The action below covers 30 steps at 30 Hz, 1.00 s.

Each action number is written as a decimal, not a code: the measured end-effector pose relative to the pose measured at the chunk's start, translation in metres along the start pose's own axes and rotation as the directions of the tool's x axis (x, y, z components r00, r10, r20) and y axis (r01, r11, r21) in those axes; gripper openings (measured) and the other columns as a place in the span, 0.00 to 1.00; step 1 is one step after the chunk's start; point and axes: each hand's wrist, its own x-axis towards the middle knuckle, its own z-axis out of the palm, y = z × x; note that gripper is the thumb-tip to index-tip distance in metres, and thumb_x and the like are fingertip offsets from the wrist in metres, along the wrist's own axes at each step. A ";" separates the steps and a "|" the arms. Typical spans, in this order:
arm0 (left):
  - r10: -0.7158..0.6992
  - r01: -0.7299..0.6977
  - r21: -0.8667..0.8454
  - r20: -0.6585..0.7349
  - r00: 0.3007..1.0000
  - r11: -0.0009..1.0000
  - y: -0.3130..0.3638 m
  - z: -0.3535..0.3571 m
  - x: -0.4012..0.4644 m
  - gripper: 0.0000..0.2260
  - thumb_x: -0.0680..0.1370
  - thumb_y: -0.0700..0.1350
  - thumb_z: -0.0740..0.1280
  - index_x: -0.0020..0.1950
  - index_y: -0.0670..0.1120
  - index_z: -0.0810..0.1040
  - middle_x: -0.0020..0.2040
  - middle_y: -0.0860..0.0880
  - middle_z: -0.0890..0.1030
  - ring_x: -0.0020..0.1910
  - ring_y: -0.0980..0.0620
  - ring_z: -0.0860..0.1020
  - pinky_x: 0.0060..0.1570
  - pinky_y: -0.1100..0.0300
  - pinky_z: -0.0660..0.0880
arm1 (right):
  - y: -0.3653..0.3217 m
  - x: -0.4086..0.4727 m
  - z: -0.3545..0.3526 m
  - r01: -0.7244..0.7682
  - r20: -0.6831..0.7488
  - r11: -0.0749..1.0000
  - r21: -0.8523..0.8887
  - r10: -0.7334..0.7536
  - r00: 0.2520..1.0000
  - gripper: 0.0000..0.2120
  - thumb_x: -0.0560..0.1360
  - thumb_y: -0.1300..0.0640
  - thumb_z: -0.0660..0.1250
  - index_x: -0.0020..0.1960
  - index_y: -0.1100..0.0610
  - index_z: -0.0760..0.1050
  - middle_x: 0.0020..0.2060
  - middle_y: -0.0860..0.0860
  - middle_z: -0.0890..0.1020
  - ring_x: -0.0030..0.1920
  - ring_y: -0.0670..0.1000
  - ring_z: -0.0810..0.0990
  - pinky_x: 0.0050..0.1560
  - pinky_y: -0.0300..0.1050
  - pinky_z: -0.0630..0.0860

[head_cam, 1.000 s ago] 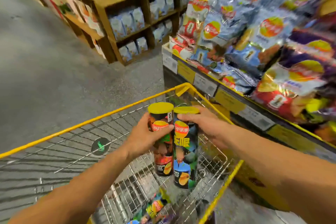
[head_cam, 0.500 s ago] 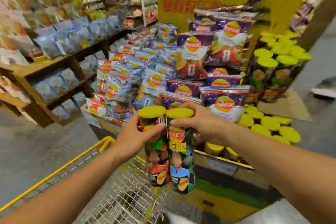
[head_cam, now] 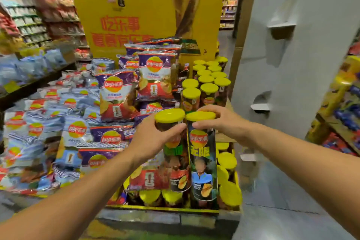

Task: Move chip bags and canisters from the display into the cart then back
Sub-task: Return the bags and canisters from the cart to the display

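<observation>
My left hand (head_cam: 153, 138) grips one can (head_cam: 175, 152), my right hand (head_cam: 220, 122) pinches the other can (head_cam: 202, 161) near its lid, both upright and touching over the display (head_cam: 171, 209), bags (head_cam: 116, 95) left, stocked cans (head_cam: 209, 82) behind.

Head cam, one view only, looking fwd & down at the chip display.

Worn at head height; both forearms run in from the bottom corners, so left hand (head_cam: 153, 138) and right hand (head_cam: 224, 122) sit close, mid-frame. Wide-angle lens bends the edges. Display (head_cam: 155, 209) front edge lies near the bottom, its yellow sign (head_cam: 124, 25) stands at the far edge, up top. White pillar (head_cam: 303, 45) fills the right side, shelves (head_cam: 35, 21) far left. No 2nd view, so nothing shared.
</observation>
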 end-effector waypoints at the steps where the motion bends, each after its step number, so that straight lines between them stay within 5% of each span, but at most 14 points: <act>1: 0.000 0.000 0.035 -0.010 1.000 0.999 0.007 0.009 0.010 0.26 0.68 0.62 0.75 0.63 0.58 0.72 0.56 0.63 0.78 0.52 0.64 0.78 0.47 0.67 0.76 | 0.003 0.000 -0.014 0.008 -0.039 1.000 -0.014 -0.009 0.999 0.31 0.57 0.41 0.81 0.58 0.44 0.78 0.54 0.46 0.83 0.55 0.47 0.81 0.53 0.44 0.77; 3: -0.006 0.011 0.138 -0.036 0.999 0.990 0.016 0.021 0.029 0.30 0.66 0.63 0.77 0.61 0.54 0.70 0.53 0.59 0.77 0.49 0.58 0.79 0.40 0.64 0.75 | 0.011 0.007 -0.035 0.022 -0.116 0.999 -0.028 -0.025 0.993 0.34 0.57 0.40 0.82 0.61 0.45 0.77 0.55 0.45 0.82 0.55 0.46 0.81 0.57 0.46 0.78; 7: 0.012 0.003 0.302 -0.049 0.999 0.953 0.018 0.043 0.062 0.32 0.64 0.64 0.78 0.59 0.52 0.70 0.50 0.55 0.78 0.47 0.52 0.79 0.45 0.51 0.77 | 0.030 0.030 -0.057 0.000 -0.221 0.993 -0.118 -0.026 0.975 0.38 0.61 0.47 0.83 0.67 0.48 0.72 0.58 0.48 0.79 0.57 0.50 0.79 0.58 0.50 0.79; 14: 0.016 -0.002 0.437 -0.028 0.999 0.899 0.000 0.057 0.116 0.38 0.62 0.63 0.79 0.65 0.49 0.70 0.55 0.52 0.78 0.54 0.50 0.77 0.50 0.54 0.76 | 0.056 0.082 -0.062 -0.067 -0.344 0.977 -0.203 -0.007 0.939 0.41 0.59 0.46 0.82 0.68 0.45 0.68 0.62 0.51 0.75 0.62 0.56 0.75 0.60 0.59 0.77; 20: 0.020 -0.016 0.400 -0.006 1.000 0.916 -0.024 0.059 0.144 0.29 0.62 0.59 0.81 0.55 0.54 0.71 0.51 0.54 0.79 0.50 0.52 0.78 0.48 0.54 0.78 | 0.065 0.116 -0.056 -0.092 -0.386 0.971 -0.219 0.000 0.922 0.40 0.65 0.52 0.81 0.71 0.50 0.66 0.62 0.50 0.76 0.62 0.54 0.75 0.62 0.55 0.76; 23: -0.011 0.002 0.418 0.020 1.000 0.909 -0.031 0.058 0.152 0.32 0.62 0.60 0.80 0.58 0.54 0.69 0.54 0.54 0.78 0.53 0.51 0.77 0.49 0.52 0.77 | 0.071 0.125 -0.054 -0.105 -0.407 0.973 -0.206 0.013 0.913 0.37 0.66 0.52 0.81 0.69 0.51 0.66 0.59 0.50 0.76 0.60 0.54 0.75 0.60 0.54 0.76; 30: -0.071 0.051 0.515 0.019 0.997 0.856 -0.034 0.060 0.150 0.46 0.62 0.62 0.79 0.72 0.51 0.59 0.64 0.48 0.75 0.61 0.44 0.75 0.54 0.48 0.76 | 0.073 0.126 -0.056 -0.168 -0.367 0.949 -0.266 0.061 0.928 0.49 0.57 0.48 0.85 0.71 0.50 0.63 0.65 0.52 0.73 0.65 0.56 0.73 0.63 0.59 0.76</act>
